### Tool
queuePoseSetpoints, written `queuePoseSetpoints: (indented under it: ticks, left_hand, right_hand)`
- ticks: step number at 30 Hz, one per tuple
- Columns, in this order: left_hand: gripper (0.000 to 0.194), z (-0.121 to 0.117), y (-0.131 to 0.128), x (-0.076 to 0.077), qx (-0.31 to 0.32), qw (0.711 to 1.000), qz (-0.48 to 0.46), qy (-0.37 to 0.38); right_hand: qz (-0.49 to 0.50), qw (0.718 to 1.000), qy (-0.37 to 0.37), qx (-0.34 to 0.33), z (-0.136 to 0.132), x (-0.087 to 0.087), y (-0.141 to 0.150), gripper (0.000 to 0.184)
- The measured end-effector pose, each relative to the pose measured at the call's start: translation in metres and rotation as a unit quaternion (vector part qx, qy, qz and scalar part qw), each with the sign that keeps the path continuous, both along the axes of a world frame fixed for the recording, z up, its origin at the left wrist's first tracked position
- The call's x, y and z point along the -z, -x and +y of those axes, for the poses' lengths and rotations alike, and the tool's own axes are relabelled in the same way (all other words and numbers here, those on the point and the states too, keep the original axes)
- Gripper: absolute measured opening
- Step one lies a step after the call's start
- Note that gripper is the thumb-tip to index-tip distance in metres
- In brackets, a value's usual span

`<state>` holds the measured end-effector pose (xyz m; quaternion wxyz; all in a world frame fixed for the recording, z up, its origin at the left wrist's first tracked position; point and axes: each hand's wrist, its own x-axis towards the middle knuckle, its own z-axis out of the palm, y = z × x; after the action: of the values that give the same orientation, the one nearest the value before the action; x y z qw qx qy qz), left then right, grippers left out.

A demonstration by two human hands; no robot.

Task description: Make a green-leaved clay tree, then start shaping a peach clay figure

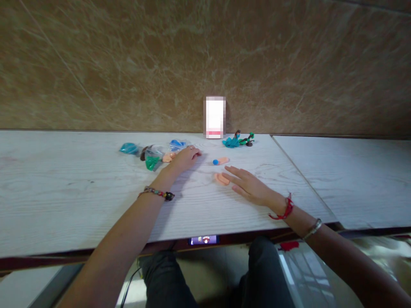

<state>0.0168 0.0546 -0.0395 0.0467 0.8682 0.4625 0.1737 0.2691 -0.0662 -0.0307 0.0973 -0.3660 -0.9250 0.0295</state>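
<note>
My right hand (pixel 248 184), fingers stretched and apart, hovers over or touches the edge of a flattened peach piece of modelling clay (pixel 222 179); which of the two I cannot tell. Just beyond lies another peach clay piece (pixel 224 160) with a blue clay ball (pixel 215 162) at its left end. My left hand (pixel 186 157) rests beside the clay bags with loosely bent fingers, seemingly holding nothing. Next to it are a bag of blue clay (pixel 177 145) and some peach clay (pixel 168 157), partly hidden by the hand.
Farther left sit bags of green clay (pixel 152 162) and teal clay (pixel 129 148), with a brown lump (pixel 143 154). A blurred-out upright screen (pixel 215 117) leans on the marbled wall. Right of it are a teal clay figure (pixel 231 141) and a green-brown one (pixel 246 140). A phone (pixel 203 240) shows below the table edge.
</note>
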Motion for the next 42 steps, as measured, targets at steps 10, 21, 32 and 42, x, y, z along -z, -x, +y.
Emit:
queuePoseSetpoints:
  ticks: [10,21,32,42]
  left_hand:
    - [0.029,-0.008,0.001,-0.006,-0.014,0.999,0.034,-0.012]
    - [0.026,-0.036,-0.013,-0.035,-0.034,0.997,0.060,-0.028]
    - [0.026,-0.058,-0.040,-0.028,0.165,0.966,-0.028,0.199]
    - [0.021,-0.053,-0.020,-0.056,0.012,0.956,-0.156,0.247]
  right_hand:
    - [0.130,0.990,0.002,0.057,0.008,0.006,-0.001,0.044]
    - [0.135,0.987,0.007,0.091,0.016,0.014,0.022,0.038]
    - [0.301,0.939,0.135,0.094,0.016,0.008,0.024,0.023]
    - [0.449,0.857,0.183,0.175,0.029,0.013,0.017,0.028]
